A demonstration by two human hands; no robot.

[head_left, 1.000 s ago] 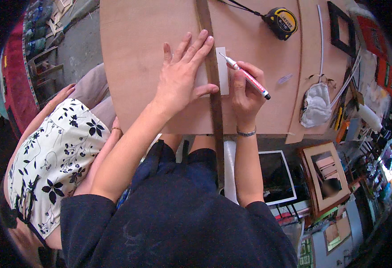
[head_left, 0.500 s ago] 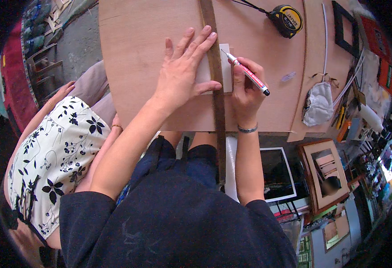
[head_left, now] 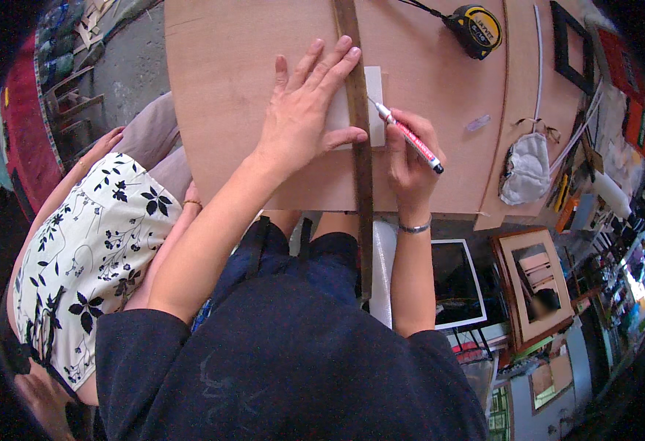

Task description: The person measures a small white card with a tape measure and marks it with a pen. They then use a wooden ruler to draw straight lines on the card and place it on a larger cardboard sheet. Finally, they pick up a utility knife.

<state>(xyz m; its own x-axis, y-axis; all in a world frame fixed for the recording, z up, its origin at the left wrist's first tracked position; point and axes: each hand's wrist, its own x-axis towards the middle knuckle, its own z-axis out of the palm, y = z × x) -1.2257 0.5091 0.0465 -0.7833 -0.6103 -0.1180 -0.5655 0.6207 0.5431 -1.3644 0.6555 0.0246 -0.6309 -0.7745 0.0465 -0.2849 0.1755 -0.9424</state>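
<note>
My left hand (head_left: 302, 103) lies with fingers spread on a long dark wooden strip (head_left: 360, 176) and the board beside it, over a pale rectangular piece partly hidden beneath. My right hand (head_left: 410, 154) grips a white and red marker (head_left: 408, 138), its thin tip at the strip's right edge on a white rectangle (head_left: 375, 81). All rest on a large plywood board (head_left: 219, 88). A black and yellow tape measure (head_left: 477, 31) lies at the top right of the board, and a small clear plastic piece (head_left: 478, 123) lies right of my right hand.
A seated person in a floral top (head_left: 94, 264) is close on my left. A white mask (head_left: 524, 169), white thin strips and a black frame (head_left: 572, 48) lie at right, with scattered tools beyond. Framed pictures (head_left: 534, 283) stand below the board's edge at lower right.
The marker and my right hand have shifted right and down along the strip. The board, strip and my left hand appear slightly higher and further right in the picture.
</note>
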